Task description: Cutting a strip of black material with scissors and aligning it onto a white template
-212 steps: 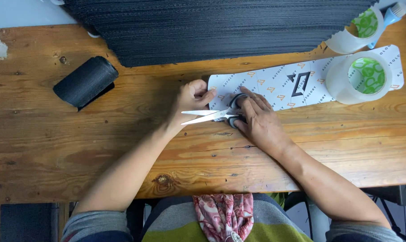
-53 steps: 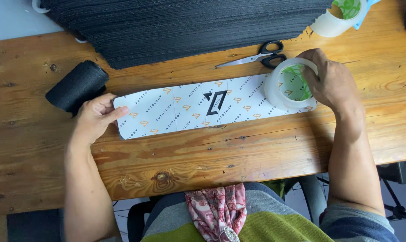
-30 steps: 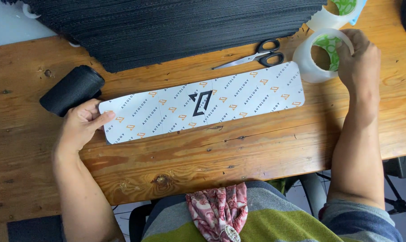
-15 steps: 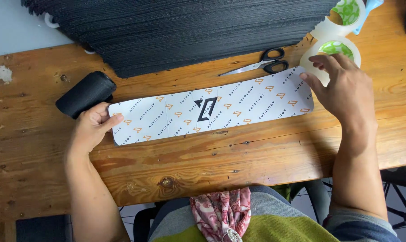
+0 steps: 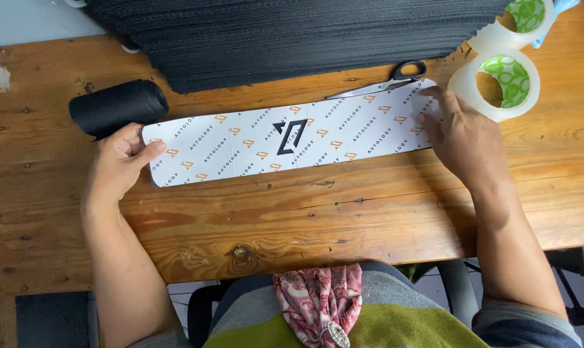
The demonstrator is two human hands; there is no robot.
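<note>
A long white printed card strip [image 5: 285, 138] with rounded ends lies slantwise on the wooden table [image 5: 305, 212]. My left hand [image 5: 121, 161] pinches the strip's left end, thumb on top. My right hand [image 5: 459, 132] lies flat on the strip's right end, fingers spread and pressing it down. A black rolled bundle [image 5: 118, 106] sits just above my left hand. Scissors [image 5: 385, 78] with black handles lie at the strip's upper right edge. A clear tape roll [image 5: 498, 84] with a green core rests right of my right hand, not touched.
A large stack of black ribbed sheets [image 5: 292, 32] fills the back of the table. A second tape roll [image 5: 521, 22] on a dispenser stands at the top right corner. The table's front edge runs near my lap.
My right hand let go of the tape roll and came down onto the strip's right end. The left hand stays on the left end. The scissors were put aside earlier.
</note>
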